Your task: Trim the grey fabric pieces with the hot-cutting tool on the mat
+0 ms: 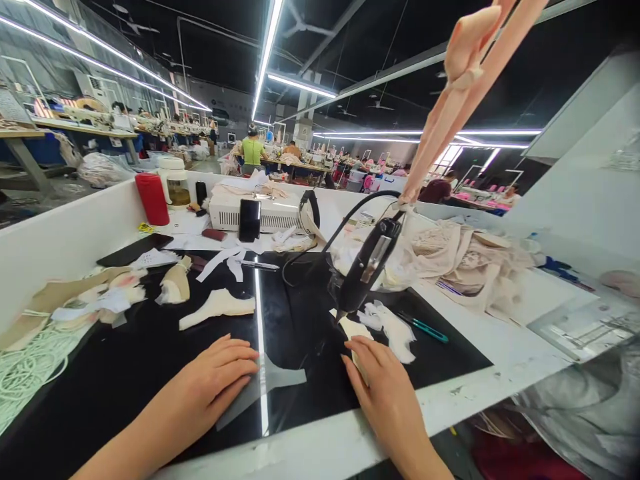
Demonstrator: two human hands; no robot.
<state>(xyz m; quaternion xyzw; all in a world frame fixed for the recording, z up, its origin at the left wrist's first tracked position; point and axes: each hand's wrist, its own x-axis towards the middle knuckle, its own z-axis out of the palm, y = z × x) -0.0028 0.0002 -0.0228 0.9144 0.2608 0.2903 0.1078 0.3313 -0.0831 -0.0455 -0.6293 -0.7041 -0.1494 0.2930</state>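
Note:
My left hand (213, 387) lies flat and open on the black glossy work surface (150, 360), its fingertips touching a thin translucent piece (273, 383). My right hand (383, 383) rests on the surface with fingers curled round a small cream fabric piece (353, 330). Just above that piece hangs the tip of a black hand tool (367, 267) with a cable, which neither hand holds. A cream shaped fabric piece (217, 307) lies further back on the left. A peach strap (465, 80) hangs down from above on the right.
Fabric scraps (80, 297) and white cord (30, 363) lie at the left. A white box unit (255, 210), phone (249, 220), red cylinder (153, 199) and jar (175, 181) stand at the back. Teal pen (425, 328) and beige garments (465, 260) lie right. Other workers sit far behind.

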